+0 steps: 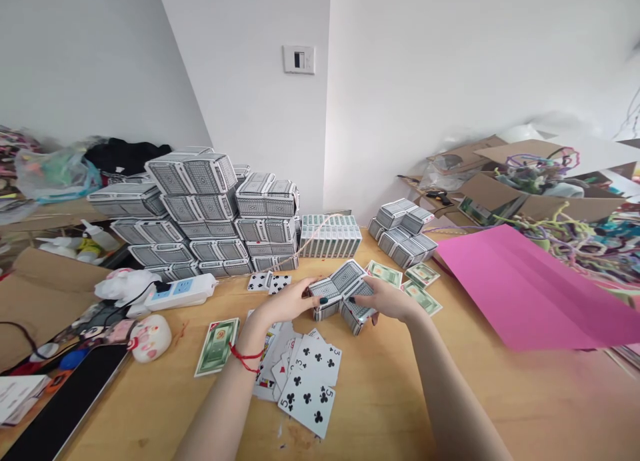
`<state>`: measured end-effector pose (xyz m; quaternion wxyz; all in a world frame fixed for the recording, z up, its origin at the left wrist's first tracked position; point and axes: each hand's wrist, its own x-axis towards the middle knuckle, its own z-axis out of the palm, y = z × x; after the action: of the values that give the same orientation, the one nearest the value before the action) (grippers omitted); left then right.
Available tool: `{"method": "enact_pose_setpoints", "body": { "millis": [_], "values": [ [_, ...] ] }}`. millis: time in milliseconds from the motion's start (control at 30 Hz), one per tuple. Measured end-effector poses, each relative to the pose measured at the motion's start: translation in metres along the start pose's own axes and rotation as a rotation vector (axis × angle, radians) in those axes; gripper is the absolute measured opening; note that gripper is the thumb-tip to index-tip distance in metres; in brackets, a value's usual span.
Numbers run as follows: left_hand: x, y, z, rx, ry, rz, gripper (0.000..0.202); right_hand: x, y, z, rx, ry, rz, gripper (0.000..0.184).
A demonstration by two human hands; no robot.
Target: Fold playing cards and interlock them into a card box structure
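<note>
Between both hands sits a small box-like block folded from playing cards (pixel 340 289), its grey patterned backs outward, just above the wooden table (pixel 380 401). My left hand (pixel 285 304) grips its left side with fingers curled; a red string circles that wrist. My right hand (pixel 387 300) clasps the right side, fingers wrapped over the cards. Loose face-up playing cards (pixel 307 374), mostly clubs, lie spread under my left forearm. A green card pack (pixel 217 346) lies flat to their left.
A tall stack of finished card blocks (pixel 200 214) stands at the back left, a smaller pile (pixel 403 238) at the back right, green packs (pixel 330 236) between. Pink paper (pixel 525 291), cardboard boxes with pipe cleaners (pixel 545 181), a power strip (pixel 177 292) and plush toys surround.
</note>
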<state>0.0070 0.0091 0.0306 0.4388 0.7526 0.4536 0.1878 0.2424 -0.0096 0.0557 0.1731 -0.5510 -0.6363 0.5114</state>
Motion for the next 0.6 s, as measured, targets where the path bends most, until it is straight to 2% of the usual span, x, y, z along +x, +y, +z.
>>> {"method": "enact_pose_setpoints", "body": {
  "millis": [100,167,367,500,600],
  "values": [
    [-0.001,0.002,0.0,-0.059,-0.051,0.016,0.064,0.002,0.002,0.0,0.008,-0.007,-0.004,0.012],
    [-0.001,0.003,0.0,-0.067,-0.064,0.003,0.063,0.002,0.002,0.0,0.012,-0.006,-0.007,0.013],
    [0.003,-0.007,0.003,-0.105,-0.012,-0.006,0.055,0.002,0.001,0.0,0.017,0.001,0.002,0.012],
    [0.009,-0.019,0.007,-0.181,0.013,-0.024,0.059,0.002,0.002,0.001,0.041,-0.006,-0.005,0.011],
    [0.01,-0.019,0.006,-0.258,-0.014,-0.04,0.064,0.001,0.001,0.001,0.032,-0.004,0.003,0.009]
  ]
}}
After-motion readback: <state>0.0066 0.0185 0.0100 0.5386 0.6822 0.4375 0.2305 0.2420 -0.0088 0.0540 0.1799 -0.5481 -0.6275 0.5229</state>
